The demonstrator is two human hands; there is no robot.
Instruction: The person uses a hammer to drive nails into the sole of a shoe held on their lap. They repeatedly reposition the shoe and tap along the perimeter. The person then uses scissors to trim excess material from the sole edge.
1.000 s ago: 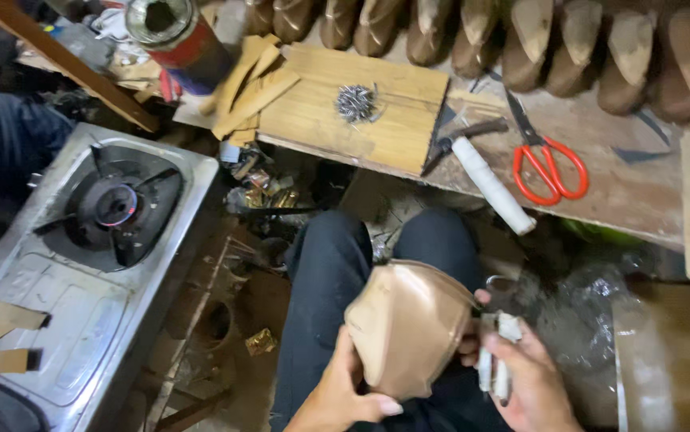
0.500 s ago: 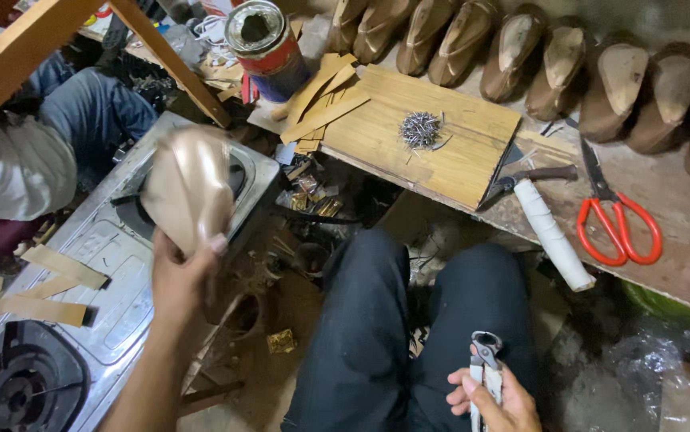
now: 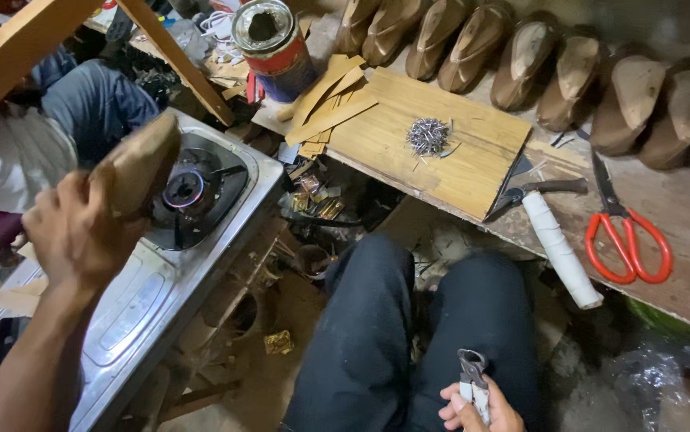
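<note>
- My left hand (image 3: 73, 236) is gripping the tan shoe upper on its last (image 3: 139, 164), holding it tilted over the lit burner (image 3: 185, 190) of the gas stove (image 3: 161, 288), at the left of the scene. Not touching the burner as far as I can tell.
- My right hand (image 3: 477, 408) is resting on my lap, near bottom edge, fingers clenched around the pincers (image 3: 473, 380), jaws pointing up.
- Step in hand, as I'm judging it: warming the upper over the flame.
- Next move is calling for the shoe brought to my lap, within reach of the pincers, with care taken not to scorch the material.
- Farther out on the bench: wooden board (image 3: 449, 144) with a pile of small nails (image 3: 427, 136), hammer (image 3: 533, 192), white roll (image 3: 561, 248), red-handled scissors (image 3: 625, 232).
- Far edge: a row of lasted shoes (image 3: 537, 64), a glue tin (image 3: 273, 44) at far left.
</note>
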